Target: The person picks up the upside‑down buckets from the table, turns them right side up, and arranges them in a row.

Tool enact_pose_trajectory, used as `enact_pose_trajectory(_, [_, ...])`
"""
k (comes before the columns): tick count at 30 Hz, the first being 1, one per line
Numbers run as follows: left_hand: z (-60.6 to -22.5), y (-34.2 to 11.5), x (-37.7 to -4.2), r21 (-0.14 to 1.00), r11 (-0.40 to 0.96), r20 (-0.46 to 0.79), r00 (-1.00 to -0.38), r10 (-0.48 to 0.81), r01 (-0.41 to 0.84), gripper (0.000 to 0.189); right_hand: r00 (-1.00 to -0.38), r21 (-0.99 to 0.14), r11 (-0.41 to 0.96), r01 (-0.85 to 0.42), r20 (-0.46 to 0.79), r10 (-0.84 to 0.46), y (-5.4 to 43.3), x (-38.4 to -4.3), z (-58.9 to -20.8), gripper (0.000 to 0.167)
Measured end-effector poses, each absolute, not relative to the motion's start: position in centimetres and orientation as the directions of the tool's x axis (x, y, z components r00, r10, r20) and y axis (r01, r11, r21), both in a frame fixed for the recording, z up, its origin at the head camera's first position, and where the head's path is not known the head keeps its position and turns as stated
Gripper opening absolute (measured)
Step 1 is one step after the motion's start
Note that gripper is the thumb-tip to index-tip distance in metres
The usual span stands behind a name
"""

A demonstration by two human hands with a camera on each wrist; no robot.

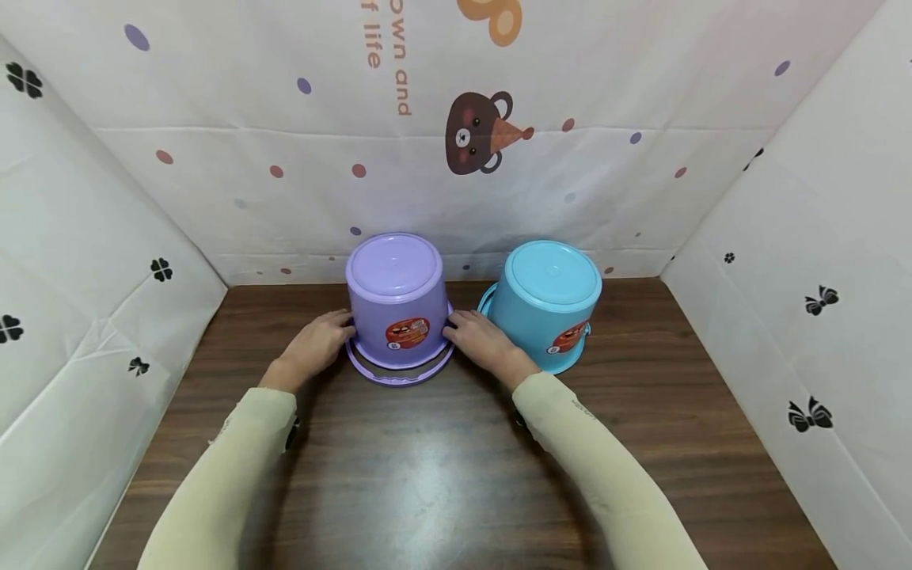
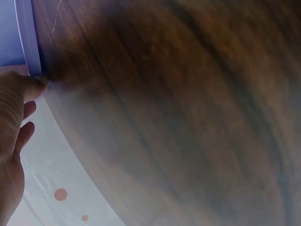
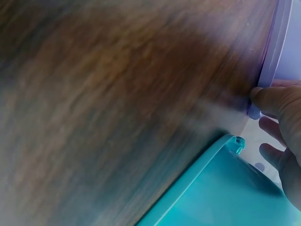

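Note:
An upside-down purple bucket [image 1: 396, 269] stands on the table near the back wall, its handle [image 1: 399, 381] lying round the front of the rim. My left hand [image 1: 317, 346] grips the bucket's lower rim on the left; the left wrist view shows the thumb [image 2: 34, 86] on that rim [image 2: 29, 42]. On the opposite side my right hand [image 1: 488, 342] holds the same rim, thumb [image 3: 267, 98] against it in the right wrist view. Just right of that hand is a turquoise bucket [image 1: 552, 273], also upside down, with a red label. Some fingertips are hidden behind the purple bucket.
The dark wood table [image 1: 427, 475] is bounded by a white printed sheet [image 1: 285, 214] at the back and white side sheets [image 1: 769, 317]. The turquoise bucket's handle [image 1: 488, 299] sticks out at its left, close to my right hand.

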State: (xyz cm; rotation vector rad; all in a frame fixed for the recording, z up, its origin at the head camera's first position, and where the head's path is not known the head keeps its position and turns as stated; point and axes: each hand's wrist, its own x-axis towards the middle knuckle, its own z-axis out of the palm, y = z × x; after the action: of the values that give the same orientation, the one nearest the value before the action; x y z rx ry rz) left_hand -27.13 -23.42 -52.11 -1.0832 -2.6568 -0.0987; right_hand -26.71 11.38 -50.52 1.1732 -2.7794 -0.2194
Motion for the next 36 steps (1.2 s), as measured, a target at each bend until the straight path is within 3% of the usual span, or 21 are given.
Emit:
enact_pose_trajectory(4, [-52.5,-23.6,-26.8,-0.006,0.738,0.252,-0.713,0.654,0.674,0.022,-0.691,0.152,0.688,-0.709,0.042,-0.721,11.2,-26.7,-50.8,0.028])
enact_pose_trajectory(9, [-52.8,-23.8,-26.5,-0.072,0.731,0.278,-0.690,0.668,0.679,0.026,-0.693,0.167,0.689,-0.705,0.044,-0.720,11.2,-26.8,-51.1,0.030])
enact_pose_trajectory(17, [-52.9,-24.2,-26.1,-0.075,0.725,0.249,-0.691,0.679,0.685,0.030,-0.659,0.183,0.656,-0.732,0.057,-0.750,11.6,-27.0,-51.3,0.028])
enact_pose_trajectory(36, [-53.0,-24.6,-26.3,0.029,0.762,0.143,-0.757,0.637,0.647,0.049,-0.651,0.139,0.653,-0.744,0.068,-0.756,11.8,-27.3,-50.4,0.027])
